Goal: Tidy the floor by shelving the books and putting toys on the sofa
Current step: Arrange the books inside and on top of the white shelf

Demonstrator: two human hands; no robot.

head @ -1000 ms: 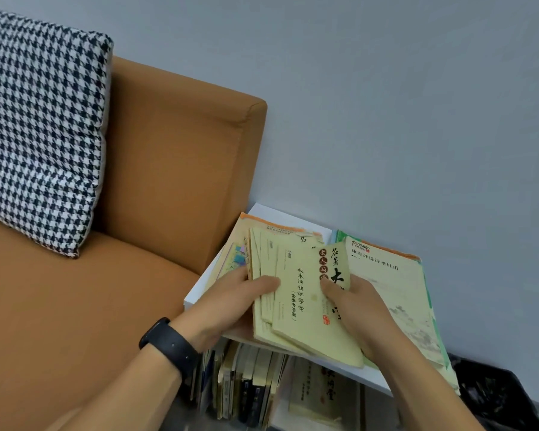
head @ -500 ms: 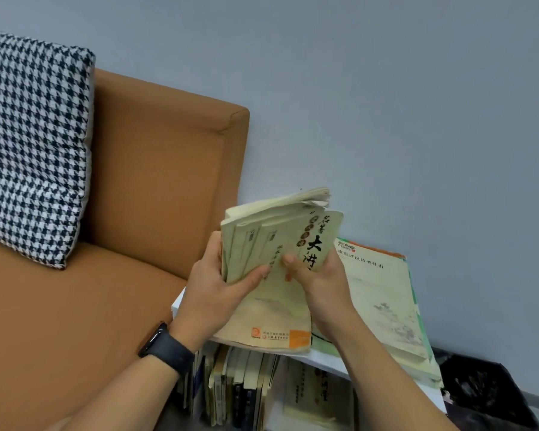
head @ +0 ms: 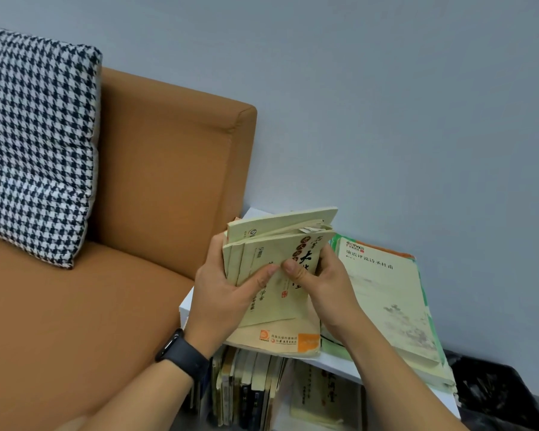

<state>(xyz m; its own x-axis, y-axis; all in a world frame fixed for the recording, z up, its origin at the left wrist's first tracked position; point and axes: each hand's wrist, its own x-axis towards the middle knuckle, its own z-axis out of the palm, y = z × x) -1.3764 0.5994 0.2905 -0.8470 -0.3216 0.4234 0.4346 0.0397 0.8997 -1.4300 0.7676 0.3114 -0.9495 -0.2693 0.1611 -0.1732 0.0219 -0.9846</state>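
Both hands hold a bundle of thin pale-yellow books (head: 271,265) upright, its lower edge resting on the top of the white shelf (head: 336,363). My left hand (head: 221,293) grips the bundle's left side, thumb on the front cover. My right hand (head: 321,281) grips its right side, thumb pressed on the front. Beside them a stack of larger pale books with green and orange edges (head: 392,303) lies flat on the shelf top. Several more books (head: 249,390) stand upright in the shelf's compartment below.
An orange sofa (head: 91,321) stands directly left of the shelf, its armrest (head: 168,169) close to the books. A black-and-white houndstooth cushion (head: 35,150) leans on the sofa. A black bin bag (head: 504,396) sits at the lower right. A grey wall is behind.
The bundle lay flat and fanned on the shelf top one second ago; both hands have gathered it and tipped it upright. Since half a second ago it has barely moved.
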